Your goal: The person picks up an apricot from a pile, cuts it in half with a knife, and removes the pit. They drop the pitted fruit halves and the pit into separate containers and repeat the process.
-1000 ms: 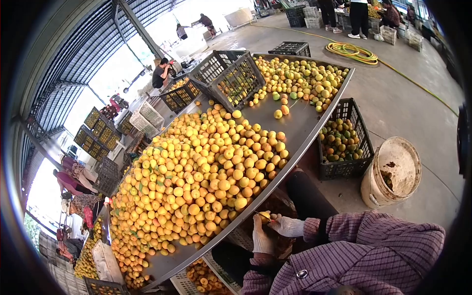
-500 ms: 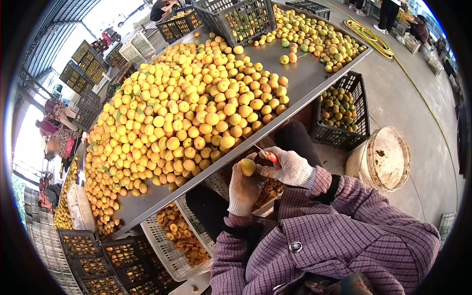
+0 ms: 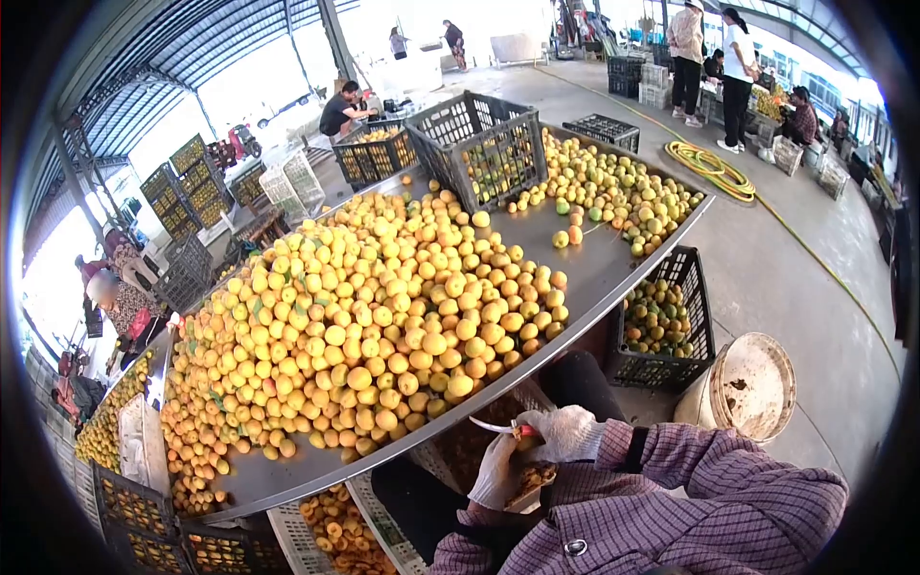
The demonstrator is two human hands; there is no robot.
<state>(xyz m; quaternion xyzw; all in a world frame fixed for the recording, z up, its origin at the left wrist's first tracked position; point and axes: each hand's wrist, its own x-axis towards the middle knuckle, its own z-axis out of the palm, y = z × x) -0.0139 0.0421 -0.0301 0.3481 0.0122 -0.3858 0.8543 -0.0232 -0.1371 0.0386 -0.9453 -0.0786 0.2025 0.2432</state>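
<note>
My right hand [image 3: 567,433], in a whitish knit glove, is closed around a knife with a red handle and a pale curved blade [image 3: 492,425]. The blade points left, above my gloved left hand [image 3: 496,476]. My left hand's fingers are curled close against the right hand; the apricot seen in them earlier is now almost wholly hidden between the hands. Both hands are over my lap, just below the metal table's edge [image 3: 422,433]. Beyond that edge lies a large heap of yellow-orange apricots [image 3: 355,326].
A black crate [image 3: 479,153] stands on the table, near greener fruit [image 3: 623,196]. Right of my knees are a black fruit crate [image 3: 661,321] and a lidded white bucket [image 3: 752,388]. A white crate [image 3: 287,527] holds cut fruit. A yellow hose [image 3: 714,171] and several people are farther back.
The view has tilted up, showing more background. My hands have come closer together, and the apricot in my left hand has gone from plain view. The knife blade now shows clearly above the left hand.
</note>
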